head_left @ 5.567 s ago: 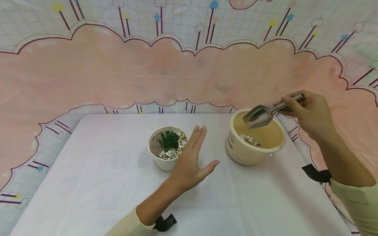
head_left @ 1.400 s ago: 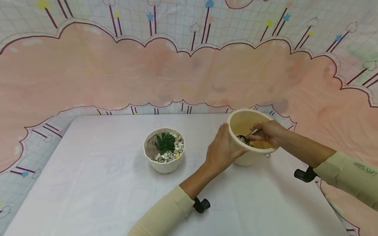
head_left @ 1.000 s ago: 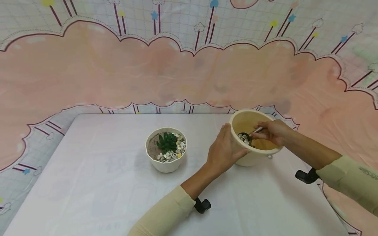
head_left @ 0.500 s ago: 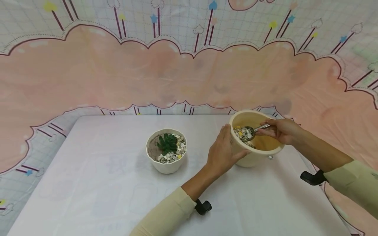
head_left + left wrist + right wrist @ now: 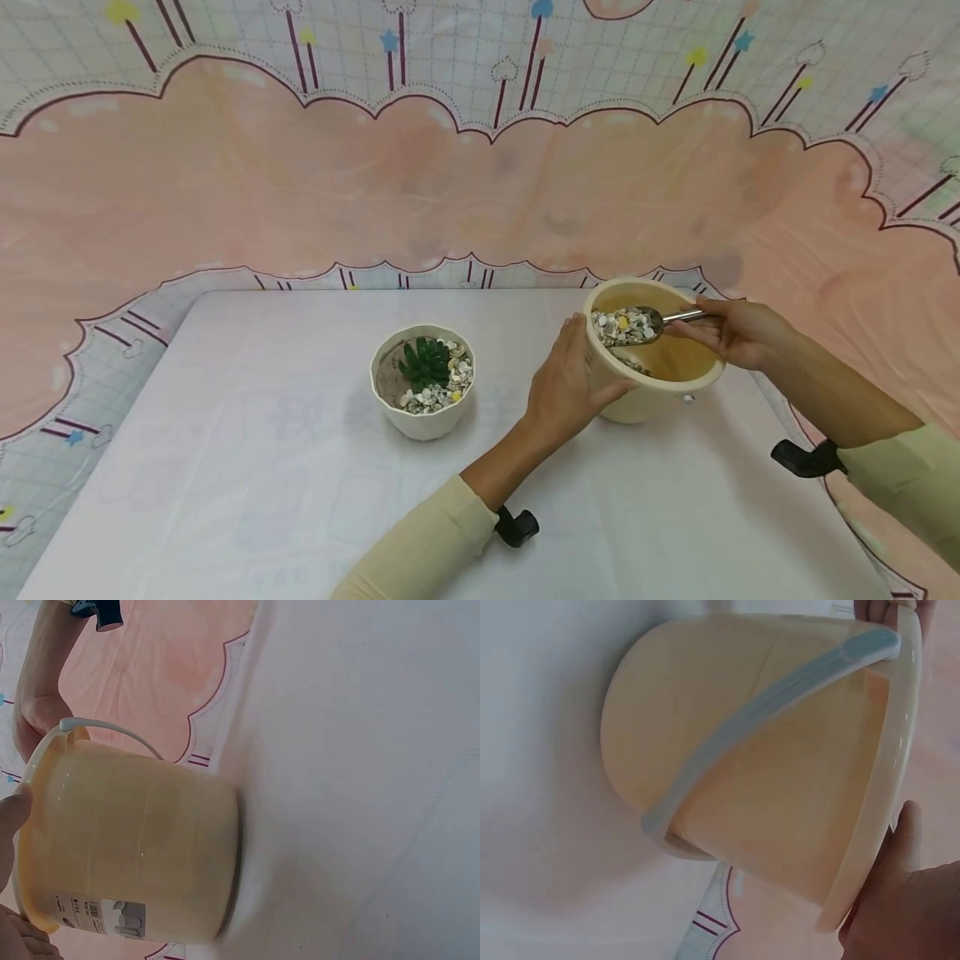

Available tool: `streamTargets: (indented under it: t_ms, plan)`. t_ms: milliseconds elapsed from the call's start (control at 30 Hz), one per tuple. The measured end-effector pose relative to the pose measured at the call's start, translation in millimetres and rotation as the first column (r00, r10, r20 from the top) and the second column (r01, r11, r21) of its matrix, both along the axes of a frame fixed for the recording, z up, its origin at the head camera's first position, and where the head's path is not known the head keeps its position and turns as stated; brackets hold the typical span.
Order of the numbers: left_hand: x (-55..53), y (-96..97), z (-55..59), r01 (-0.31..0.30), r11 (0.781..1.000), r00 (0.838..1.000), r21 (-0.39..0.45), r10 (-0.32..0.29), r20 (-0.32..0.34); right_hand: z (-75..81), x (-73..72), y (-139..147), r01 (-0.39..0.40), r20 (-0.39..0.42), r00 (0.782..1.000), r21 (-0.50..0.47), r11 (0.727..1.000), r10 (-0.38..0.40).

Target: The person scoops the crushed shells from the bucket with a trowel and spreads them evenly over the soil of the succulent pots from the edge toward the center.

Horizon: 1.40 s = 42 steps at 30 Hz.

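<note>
My left hand (image 5: 562,387) grips the near left side of a cream bucket (image 5: 637,408), its thumb at the rim. In the right wrist view the bucket's pale grey handle (image 5: 757,712) hangs down its side. Over the bucket's mouth, my right hand (image 5: 742,329) holds a metal scoop (image 5: 682,317) by its handle. Pale pebbles (image 5: 626,325) with a few yellow ones fill the scoop; more lie in the bucket below. To the left, a white faceted pot (image 5: 420,425) holds a green succulent (image 5: 425,362) with pebbles around its right and front sides and bare soil at its left.
Both pots stand on a white-covered table (image 5: 247,467). Behind it hangs a peach and white printed cloth (image 5: 337,192). A black wrist mount (image 5: 517,527) sits on the left forearm, another mount (image 5: 806,458) on the right. The bucket is near the table's right edge.
The scoop, empty above the bucket at first, went down into the pebbles and has risen filled, moving slightly right. My left hand moved from beside the white pot to the bucket.
</note>
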<state>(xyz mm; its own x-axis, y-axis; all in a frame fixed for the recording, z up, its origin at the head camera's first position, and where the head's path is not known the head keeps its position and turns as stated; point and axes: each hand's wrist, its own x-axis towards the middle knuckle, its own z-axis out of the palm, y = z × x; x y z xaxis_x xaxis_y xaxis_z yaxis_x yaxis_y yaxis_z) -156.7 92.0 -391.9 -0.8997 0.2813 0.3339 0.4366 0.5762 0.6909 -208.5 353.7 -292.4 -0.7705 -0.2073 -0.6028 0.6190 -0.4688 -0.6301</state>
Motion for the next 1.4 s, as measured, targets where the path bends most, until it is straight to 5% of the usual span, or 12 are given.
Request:
streamTargets:
  t_ms: [600, 1400]
  plan:
    - [0.7, 1.7, 0.4, 0.005, 1.0, 1.0, 0.009, -0.005, 0.03, -6.7, 11.7, 36, 0.134, 0.037, 0.991, -0.233, 0.963, -0.129]
    - [-0.3, 1.0, -1.7, 0.012, 0.999, 1.0, 0.042, -0.013, 0.02, -26.6, 23.1, 50, 0.111, -0.05, 0.986, -0.506, 0.855, -0.158]
